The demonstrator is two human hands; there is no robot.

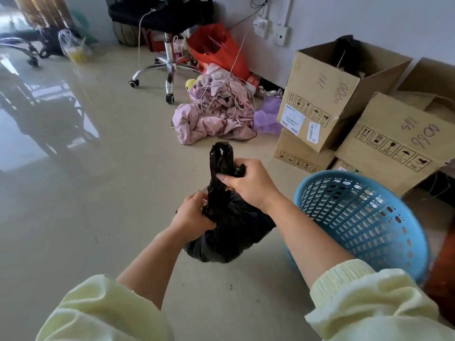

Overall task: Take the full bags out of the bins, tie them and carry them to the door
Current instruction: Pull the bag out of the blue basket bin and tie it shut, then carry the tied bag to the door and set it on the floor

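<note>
Right hand (246, 185) curled over the twisted neck of the black bag (231, 235), fingers wrapped round the plastic, thumb side toward the camera, with a loop of the neck (220, 156) standing upright above the knuckles. Left hand (194, 215) lower down and to the left, pinching a fold of the same plastic just where the neck meets the bulging body. Both gripping, neither spread. Bag out of the bin, resting on the pale glossy floor (110, 193) between the two forearms, rounded and full below the gathered top. Just to its right, a blue perforated basket (364, 217), tipped on its side with the mouth facing left and up, partly behind the right forearm; contact between bag and basket impossible to judge there. Pale yellow sleeves (105, 311) pushed up both arms. Farther back, a heap of pink cloth (216, 116) tangled with string, a purple bag (268, 114) beside it, a red bag (216, 50) against the wall, and an office chair (170, 60) on castors. Along the right wall, stacked cardboard boxes (327, 99) with open flaps and handwritten numbers.
</note>
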